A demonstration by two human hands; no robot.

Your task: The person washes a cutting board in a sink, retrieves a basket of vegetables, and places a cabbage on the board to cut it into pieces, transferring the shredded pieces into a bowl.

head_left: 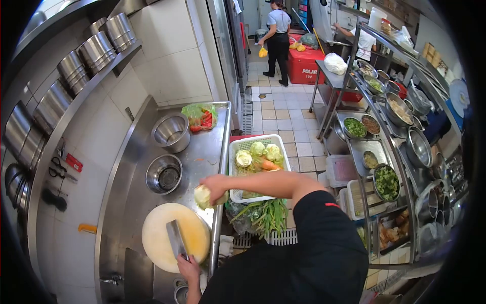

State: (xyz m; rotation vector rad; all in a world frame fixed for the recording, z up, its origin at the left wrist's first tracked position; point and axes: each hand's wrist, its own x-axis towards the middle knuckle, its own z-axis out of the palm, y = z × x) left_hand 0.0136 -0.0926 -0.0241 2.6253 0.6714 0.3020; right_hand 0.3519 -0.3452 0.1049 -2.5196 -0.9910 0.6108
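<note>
My right hand (215, 188) reaches across and grips a pale cabbage (203, 197) over the edge of the steel counter (200, 152), its fingers partly hidden. Below, my left hand (189, 267) is closed around the handle of a cleaver (176, 239), whose broad blade lies over the round cutting board (154, 235). Beside my right forearm stands a white plastic basket (234, 152) with several cabbages (257, 148) and carrots (268, 165). Under it are long green leafy stalks (271, 217).
Two steel bowls (164, 174) and a bag of red vegetables (204, 117) sit on the counter. Metal canisters (96, 50) line the wall shelf. At right, a rack (362, 167) holds bowls of chopped food. Farther off, a person (278, 35) stands near a red cooler (305, 63); another person works at the back right.
</note>
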